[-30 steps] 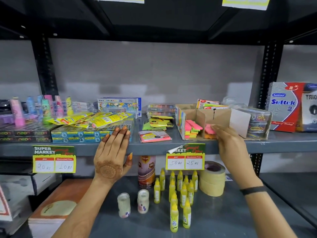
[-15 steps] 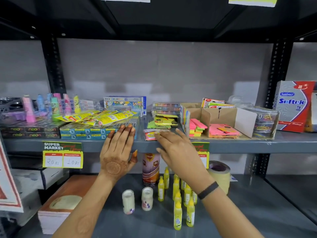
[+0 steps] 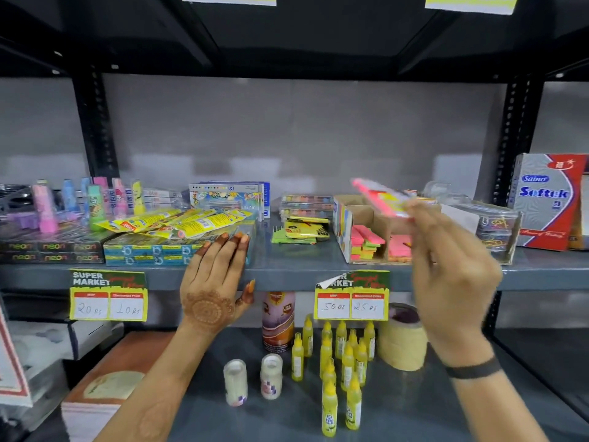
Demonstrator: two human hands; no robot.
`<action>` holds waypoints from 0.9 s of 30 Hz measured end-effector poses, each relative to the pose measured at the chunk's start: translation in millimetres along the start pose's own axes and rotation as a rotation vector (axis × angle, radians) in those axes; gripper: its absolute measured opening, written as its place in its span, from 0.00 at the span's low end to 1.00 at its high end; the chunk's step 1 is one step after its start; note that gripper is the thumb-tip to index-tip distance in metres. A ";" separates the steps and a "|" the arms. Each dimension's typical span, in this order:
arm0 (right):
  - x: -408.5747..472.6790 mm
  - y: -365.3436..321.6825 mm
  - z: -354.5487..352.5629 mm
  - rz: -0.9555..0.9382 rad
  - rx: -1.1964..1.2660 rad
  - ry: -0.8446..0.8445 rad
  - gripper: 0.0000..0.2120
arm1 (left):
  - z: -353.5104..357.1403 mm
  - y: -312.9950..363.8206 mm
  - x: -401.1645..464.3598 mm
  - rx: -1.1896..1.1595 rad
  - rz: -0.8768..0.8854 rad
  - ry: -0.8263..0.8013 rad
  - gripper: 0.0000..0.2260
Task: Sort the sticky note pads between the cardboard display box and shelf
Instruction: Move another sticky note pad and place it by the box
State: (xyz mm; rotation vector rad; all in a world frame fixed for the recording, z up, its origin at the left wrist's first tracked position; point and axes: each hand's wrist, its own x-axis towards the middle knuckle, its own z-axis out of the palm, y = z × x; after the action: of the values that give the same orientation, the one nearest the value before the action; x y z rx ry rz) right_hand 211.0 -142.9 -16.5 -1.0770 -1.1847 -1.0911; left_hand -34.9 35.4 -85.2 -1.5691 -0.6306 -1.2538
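Note:
My right hand (image 3: 452,269) holds a pink sticky note pad (image 3: 379,197) by its edge, raised and tilted above the cardboard display box (image 3: 345,218). The pad is blurred. Inside the box lie pink, yellow and green strips on the left and pink pads (image 3: 398,247) on the right. A small stack of green and yellow pads (image 3: 301,232) rests on the grey shelf (image 3: 287,263) left of the box. My left hand (image 3: 213,275) lies flat with fingers together on the shelf's front edge, touching blue boxes, holding nothing.
Yellow packets (image 3: 178,223) lie on blue boxes (image 3: 153,250) at the left, with small bottles (image 3: 92,202) behind. A clear case (image 3: 497,231) and a Softek box (image 3: 545,202) stand at the right. Below are yellow glue bottles (image 3: 341,362), a tape roll (image 3: 401,339) and a can (image 3: 278,320).
My right hand went from the box to the pink pad lying on the shelf, picked it up and carried it up and right over the box. My left hand stayed put.

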 end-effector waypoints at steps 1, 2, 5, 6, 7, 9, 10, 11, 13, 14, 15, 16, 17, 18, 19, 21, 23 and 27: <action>0.8 10.4 0.0 0.049 -0.053 0.005 0.09 | 0.0 0.0 0.0 0.009 0.001 0.000 0.24; -0.4 20.6 1.1 0.089 -0.105 -0.025 0.09 | 0.0 -0.3 -0.5 0.018 0.002 -0.002 0.24; -8.1 42.2 5.6 0.166 -0.243 -0.249 0.11 | -0.1 0.1 -1.9 0.026 -0.002 -0.005 0.24; -11.0 46.2 6.7 0.182 -0.264 -0.335 0.12 | 0.0 0.1 -1.8 0.021 -0.006 -0.006 0.24; -13.8 49.2 8.0 0.187 -0.274 -0.414 0.14 | 0.0 -0.1 -1.7 0.018 -0.008 -0.010 0.24; -17.2 51.3 8.8 0.171 -0.264 -0.528 0.19 | -0.5 0.0 -0.9 0.019 -0.008 -0.012 0.24; -17.6 52.5 9.4 0.166 -0.247 -0.556 0.21 | -0.4 0.2 -0.8 0.019 -0.006 -0.010 0.24; -17.1 54.0 10.2 0.164 -0.226 -0.569 0.23 | -0.6 0.3 -0.9 0.017 -0.004 -0.009 0.24; -13.1 54.2 10.9 0.163 -0.187 -0.587 0.25 | -0.8 0.2 -0.4 0.013 -0.002 -0.007 0.23; -10.0 52.5 10.6 0.161 -0.178 -0.590 0.25 | -0.6 0.2 -0.4 0.012 -0.003 -0.007 0.23; -6.4 49.0 10.1 0.164 -0.176 -0.577 0.24 | -0.3 0.4 -0.4 0.011 -0.006 -0.008 0.23; -2.2 43.0 8.8 0.179 -0.170 -0.542 0.23 | -0.2 0.8 -0.5 0.011 -0.009 -0.008 0.23; 1.9 35.0 8.4 0.206 -0.148 -0.488 0.21 | -0.2 1.0 -0.5 0.011 -0.012 -0.008 0.23; 6.3 23.0 8.6 0.226 -0.104 -0.423 0.20 | -0.1 1.2 -0.6 0.012 -0.012 -0.006 0.23; 10.2 8.4 11.1 0.219 -0.041 -0.368 0.18 | 0.0 1.2 -0.4 0.012 -0.009 -0.002 0.23; 16.9 -24.0 24.7 0.133 0.094 -0.339 0.17 | 0.1 0.6 0.1 0.008 -0.009 0.009 0.23; 23.1 -51.5 49.5 0.030 0.222 -0.394 0.16 | 0.4 0.4 0.3 0.012 -0.009 0.016 0.23; 30.2 -72.9 126.0 0.059 0.215 -0.759 0.17 | 1.5 -1.3 -1.3 0.022 -0.007 0.006 0.24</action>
State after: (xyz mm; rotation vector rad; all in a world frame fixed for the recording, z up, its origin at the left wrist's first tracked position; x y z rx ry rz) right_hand 122.6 -31.5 26.5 -1.3910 -1.7978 -0.4810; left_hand -35.8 37.4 -85.9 -1.5457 -0.6442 -1.2521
